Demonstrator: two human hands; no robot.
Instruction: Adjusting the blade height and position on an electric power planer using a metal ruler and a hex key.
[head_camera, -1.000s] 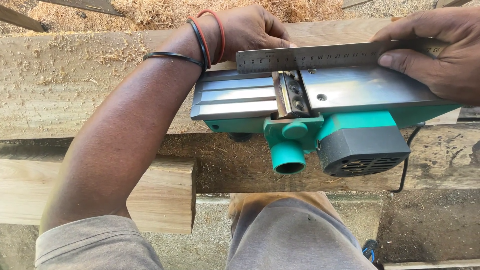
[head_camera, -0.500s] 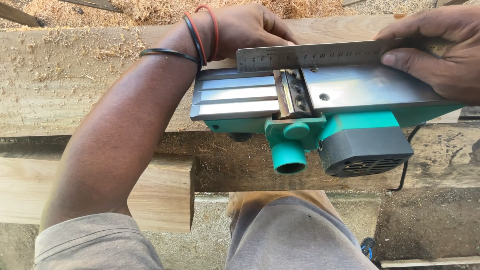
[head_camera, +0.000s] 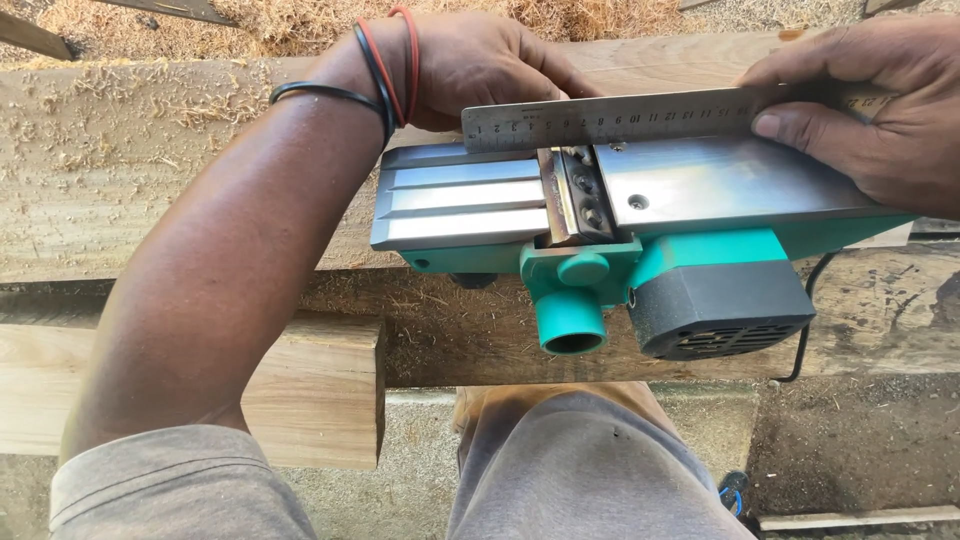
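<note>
Electric planer (head_camera: 640, 240) lies upside down on a wide timber beam (head_camera: 150, 170), sole plate up, teal body and grey motor housing (head_camera: 715, 310) on the near side, teal dust port (head_camera: 570, 325) pointing toward the camera. Cutter drum slot (head_camera: 575, 195) sits between the ribbed front shoe on the left and the flat rear shoe on the right.

A steel ruler (head_camera: 620, 118) stands on edge along the far side of the sole, spanning both shoes.

Left hand (head_camera: 480, 65) is closed around the ruler's left end and the planer's far edge. Right hand (head_camera: 870, 110) presses down on the ruler's right end, thumb flat on the rear shoe. Hands are well apart, one at each end.

Handling, my read: the planer is heavy and rigid and won't shift easily, but its polished sole is slick. Grip it by the body, clear of the blades. The ruler is thin, stiff and light, so it tips easily; hold it at both ends.

Wood shavings (head_camera: 300, 15) are piled far side. A lighter wooden block (head_camera: 310, 390) sits near left, below the beam.
</note>
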